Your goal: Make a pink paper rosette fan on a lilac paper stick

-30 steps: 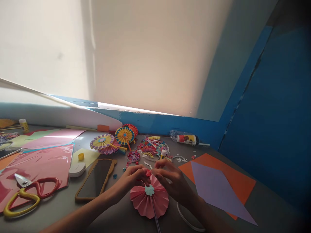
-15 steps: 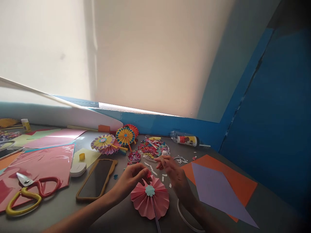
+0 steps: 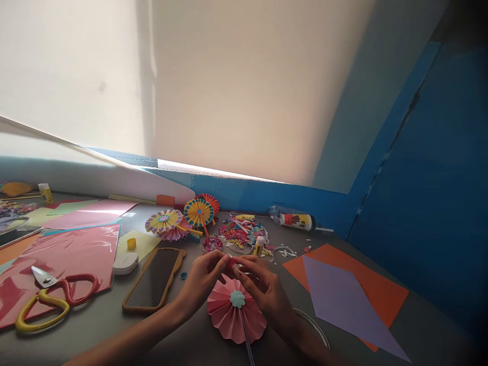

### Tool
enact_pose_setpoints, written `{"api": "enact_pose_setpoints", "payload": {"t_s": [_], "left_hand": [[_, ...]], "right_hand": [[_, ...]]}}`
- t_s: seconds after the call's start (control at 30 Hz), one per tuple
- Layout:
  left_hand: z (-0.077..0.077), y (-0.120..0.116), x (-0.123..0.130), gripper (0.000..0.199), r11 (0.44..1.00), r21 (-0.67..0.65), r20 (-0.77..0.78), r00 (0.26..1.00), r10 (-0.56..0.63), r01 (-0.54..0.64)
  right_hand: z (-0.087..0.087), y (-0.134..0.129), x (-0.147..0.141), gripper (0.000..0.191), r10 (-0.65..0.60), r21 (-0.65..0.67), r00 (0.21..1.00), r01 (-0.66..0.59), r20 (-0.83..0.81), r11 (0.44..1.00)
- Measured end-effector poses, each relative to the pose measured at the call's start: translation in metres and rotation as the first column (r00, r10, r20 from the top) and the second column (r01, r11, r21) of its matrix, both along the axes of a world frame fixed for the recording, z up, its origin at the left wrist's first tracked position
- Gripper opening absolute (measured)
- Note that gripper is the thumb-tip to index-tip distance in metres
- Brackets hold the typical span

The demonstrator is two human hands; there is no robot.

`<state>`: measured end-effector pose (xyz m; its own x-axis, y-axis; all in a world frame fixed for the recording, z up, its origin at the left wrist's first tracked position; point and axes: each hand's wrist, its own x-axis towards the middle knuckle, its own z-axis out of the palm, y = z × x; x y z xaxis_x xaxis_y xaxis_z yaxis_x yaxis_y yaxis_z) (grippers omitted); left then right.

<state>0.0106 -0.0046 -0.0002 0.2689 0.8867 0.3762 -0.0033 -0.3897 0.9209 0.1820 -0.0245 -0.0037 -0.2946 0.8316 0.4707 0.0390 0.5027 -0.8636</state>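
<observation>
My left hand (image 3: 202,277) and my right hand (image 3: 265,287) meet above the desk, fingertips closed together on a small red paper piece (image 3: 231,264). Its exact shape is mostly hidden by the fingers. Just below them lies a pink pleated paper rosette (image 3: 224,323) with a pale blue scalloped flower (image 3: 237,299) at its centre. A thin purple stick (image 3: 247,338) runs from that centre toward me. Behind my right hand an uncapped glue stick (image 3: 258,246) stands upright.
Scissors (image 3: 48,282) lie on wrapped red paper (image 3: 87,244) at left, near a phone (image 3: 154,279) and white case (image 3: 125,263). Finished paper fans (image 3: 198,211) and scraps (image 3: 240,231) sit behind. A glue bottle (image 3: 297,220) lies by the wall; purple paper (image 3: 343,300) at right.
My right hand has come back from near the glue stick to join my left at the red paper piece. The glue stick now stands uncovered. The view has shifted slightly.
</observation>
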Motion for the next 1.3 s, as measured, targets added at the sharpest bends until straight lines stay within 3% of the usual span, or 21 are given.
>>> {"api": "enact_pose_setpoints", "payload": {"t_s": [0.07,0.17,0.37,0.53,0.6,0.67,0.7,0.77,0.83,0.9,0.97,1.07,1.3], "left_hand": [[-0.001,0.0,0.0,0.035,1.0,-0.005,-0.008,1.0,0.002,-0.002],[-0.003,0.001,-0.001,0.035,1.0,-0.021,-0.006,1.0,-0.007,0.007],[-0.008,0.006,0.0,0.034,0.997,-0.075,0.036,0.999,-0.033,0.036],[-0.009,0.006,0.001,0.034,0.996,-0.085,0.039,0.999,-0.037,0.04],[-0.009,0.005,0.001,0.035,0.995,-0.087,0.037,0.998,-0.042,0.045],[-0.008,0.004,0.001,0.035,0.995,-0.086,0.035,0.998,-0.044,0.047],[-0.006,0.003,0.001,0.036,0.995,-0.084,0.036,0.998,-0.043,0.046],[-0.004,0.002,0.001,0.036,0.995,-0.084,0.044,0.998,-0.044,0.048],[-0.002,0.002,0.0,0.036,0.994,-0.096,0.057,0.997,-0.051,0.057],[-0.001,0.001,0.0,0.035,0.993,-0.102,0.06,0.997,-0.052,0.058],[-0.001,0.001,0.0,0.035,0.994,-0.092,0.048,0.998,-0.048,0.052],[-0.002,0.0,0.001,0.034,0.997,-0.061,0.029,0.998,-0.052,0.054],[-0.007,0.005,0.0,0.036,0.994,-0.077,0.02,0.997,-0.08,0.081]], "right_hand": [[-0.002,0.0,0.001,0.028,-0.035,0.07,0.997,0.029,0.073,0.997],[-0.006,0.002,0.003,0.03,-0.145,0.29,0.964,0.077,0.221,0.954],[-0.004,0.008,0.012,0.037,-0.429,0.685,0.777,-0.004,0.46,0.729],[0.004,0.005,0.013,0.03,-0.624,0.833,0.618,-0.093,0.477,0.545],[0.006,0.003,0.012,0.028,-0.65,0.855,0.593,-0.136,0.475,0.501],[0.008,0.003,0.012,0.027,-0.605,0.829,0.638,-0.096,0.477,0.552],[0.009,0.004,0.013,0.027,-0.549,0.778,0.695,-0.026,0.465,0.627],[0.011,0.007,0.016,0.029,-0.401,0.543,0.836,0.152,0.376,0.826],[0.013,0.011,0.02,0.033,-0.278,0.214,0.931,0.229,0.237,0.95],[0.014,0.014,0.022,0.035,-0.19,0.01,0.968,0.191,0.163,0.981],[0.015,0.013,0.021,0.031,-0.11,-0.043,0.981,0.118,0.162,0.992],[0.014,0.007,0.016,0.024,-0.038,0.005,0.98,0.038,0.193,0.999],[0.014,-0.002,0.011,0.023,-0.069,0.135,0.969,0.037,0.237,0.99]]}}
